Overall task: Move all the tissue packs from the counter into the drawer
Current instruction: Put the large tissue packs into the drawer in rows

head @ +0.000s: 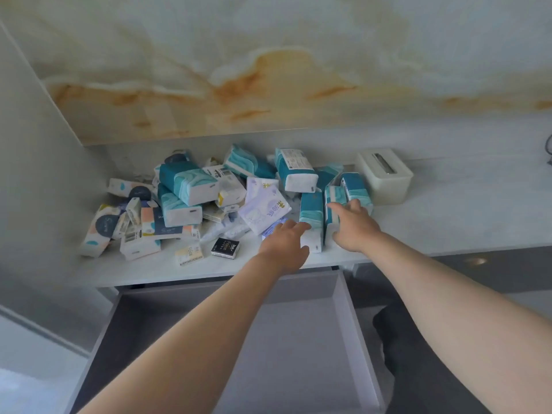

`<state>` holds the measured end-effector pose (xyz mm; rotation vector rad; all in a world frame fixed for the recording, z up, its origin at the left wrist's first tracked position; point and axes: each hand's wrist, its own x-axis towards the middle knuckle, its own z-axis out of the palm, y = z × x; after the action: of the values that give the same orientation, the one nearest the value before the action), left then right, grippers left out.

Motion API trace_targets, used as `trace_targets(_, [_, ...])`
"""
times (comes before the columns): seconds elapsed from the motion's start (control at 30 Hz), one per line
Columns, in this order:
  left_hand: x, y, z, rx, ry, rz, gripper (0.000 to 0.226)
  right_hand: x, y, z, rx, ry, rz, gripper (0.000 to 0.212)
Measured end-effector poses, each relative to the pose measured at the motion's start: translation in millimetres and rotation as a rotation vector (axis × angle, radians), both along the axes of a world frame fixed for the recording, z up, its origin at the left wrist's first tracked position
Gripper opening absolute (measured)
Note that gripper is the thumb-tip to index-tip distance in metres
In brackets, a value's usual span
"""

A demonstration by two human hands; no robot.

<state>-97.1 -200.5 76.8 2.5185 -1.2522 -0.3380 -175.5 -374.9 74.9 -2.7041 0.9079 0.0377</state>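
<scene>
Several tissue packs lie heaped on the pale marble counter [448, 222]: teal-and-white ones [186, 185], patterned white ones [100, 228], a lilac pack [263, 209] and a small black pack [225, 248]. My left hand [283, 243] reaches to an upright teal pack [310, 212], with straight fingers along its left side and the thumb by its white near end. My right hand [354, 227] lies with outstretched fingers on the neighbouring teal pack [334, 195]. Another teal pack [354, 186] stands just behind. Below the counter edge the grey drawer [354, 324] stands pulled out, with nothing visible inside.
A white tissue box [385, 174] with a slot on top sits on the counter right of the packs. A white cabinet side [38, 174] closes off the left. A marble wall panel [268, 70] rises behind. A dark-clothed leg [403, 354] is right of the drawer.
</scene>
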Motion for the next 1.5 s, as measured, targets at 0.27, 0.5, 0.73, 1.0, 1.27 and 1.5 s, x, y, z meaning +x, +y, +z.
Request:
trace_targets(0.27, [12, -56, -25, 0.149, -0.145, -0.079, 0.067, 13, -10, -17, 0.224, -0.108, -0.078, 0.051])
trace_targets(0.5, [9, -40, -24, 0.013, -0.133, -0.086, 0.070, 2, -4, 1, 0.239, -0.171, -0.385, 0.058])
trace_targets(0.73, [-1, -12, 18, -0.472, -0.135, -0.152, 0.085, -41, 20, 64, 0.074, -0.404, -0.237, 0.042])
trace_targets(1.0, [-15, 50, 41, -0.420, -0.164, -0.170, 0.109, -32, 92, 80, 0.556, -0.603, -0.026, 0.025])
trace_targets(1.27, [19, 166, 18, -0.254, 0.366, 0.108, 0.096, 6, 157, 44, 0.767, -0.179, 0.410, 0.091])
trace_targets(1.5, [55, 260, -13, 0.005, 0.294, 0.147, 0.098, 60, 254, 0, 0.595, 0.044, 0.473, 0.104])
